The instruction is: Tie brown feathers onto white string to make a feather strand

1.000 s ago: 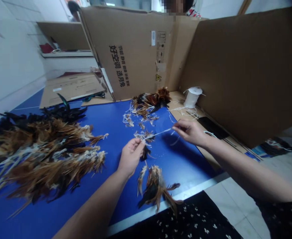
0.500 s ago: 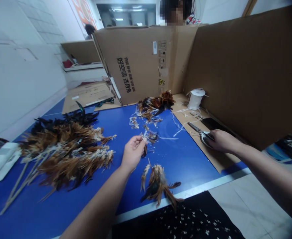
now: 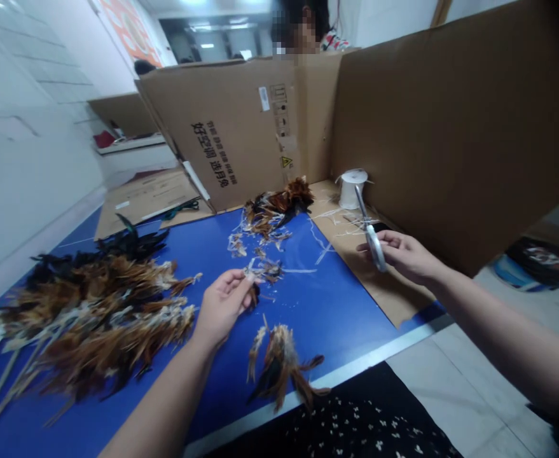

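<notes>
My left hand (image 3: 226, 299) is pinched on a small feather bunch (image 3: 254, 294) whose pale bound end sticks up past the fingertips. Scissors (image 3: 373, 242) are in my right hand (image 3: 403, 254), lifted over the cardboard with the blades pointing up and away. Close beyond my left fingers lie small feather scraps (image 3: 272, 270) and a white strand (image 3: 301, 271). A brown and black feather bunch (image 3: 279, 356) rests by the table's near edge. Long rows of brown feathers (image 3: 117, 331) spread out to the left, with black feathers (image 3: 131, 242) behind them.
A tall cardboard screen (image 3: 241, 127) stands at the back and right of the blue table (image 3: 346, 324). A white spool (image 3: 354, 191) sits on the cardboard sheet (image 3: 393, 299). More feathers (image 3: 283, 203) are piled by the screen. A person (image 3: 303, 25) is behind it.
My right hand has raised the scissors off the cardboard and turned them upright. My left hand still pinches the feather bunch. The whole view has shifted a little.
</notes>
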`<state>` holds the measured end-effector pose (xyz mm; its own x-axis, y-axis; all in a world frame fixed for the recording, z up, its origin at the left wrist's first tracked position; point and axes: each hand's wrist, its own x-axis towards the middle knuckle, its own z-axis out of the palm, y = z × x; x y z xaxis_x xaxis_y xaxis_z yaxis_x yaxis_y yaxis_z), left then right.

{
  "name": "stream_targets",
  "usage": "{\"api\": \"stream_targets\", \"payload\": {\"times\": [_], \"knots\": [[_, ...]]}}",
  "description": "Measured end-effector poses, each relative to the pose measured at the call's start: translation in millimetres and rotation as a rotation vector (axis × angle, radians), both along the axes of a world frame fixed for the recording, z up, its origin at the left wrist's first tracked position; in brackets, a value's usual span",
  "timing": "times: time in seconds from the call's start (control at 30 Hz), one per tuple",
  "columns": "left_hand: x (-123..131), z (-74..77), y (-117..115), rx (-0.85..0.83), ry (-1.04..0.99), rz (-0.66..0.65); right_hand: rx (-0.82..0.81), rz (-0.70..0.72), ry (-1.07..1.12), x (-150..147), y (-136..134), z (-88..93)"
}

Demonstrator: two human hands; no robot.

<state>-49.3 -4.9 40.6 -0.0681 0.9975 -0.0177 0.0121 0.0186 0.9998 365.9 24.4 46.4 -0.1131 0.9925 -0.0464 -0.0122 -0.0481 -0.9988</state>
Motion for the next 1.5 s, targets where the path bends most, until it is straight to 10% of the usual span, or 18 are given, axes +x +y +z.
{"api": "stream_targets", "payload": {"times": [0.3,0.63,0.93,1.13,1.5], "knots": [[-29.7,14.4,-15.5,0.042,-0.005,0.11,0.175,-0.009,0.0,-27.0,4.5,-5.3],[14.9,54.8,3.9,0.224,0.041,0.075,0.651,-0.077,-0.888,-94.5,55.9,6.3],[47.5,47.0,31.7,0.23,0.063,0.005,0.539,-0.16,-0.309,-122.1,68.1,-26.7],[75.5,39.0,34.6,0.114,0.116,-0.057,0.312,0.123,0.207,-135.8,37.9,-23.2],[106.4,30.6,26.9,0.008,0.168,-0.174,0.465,-0.017,0.046,-130.0,36.3,-28.6]]}}
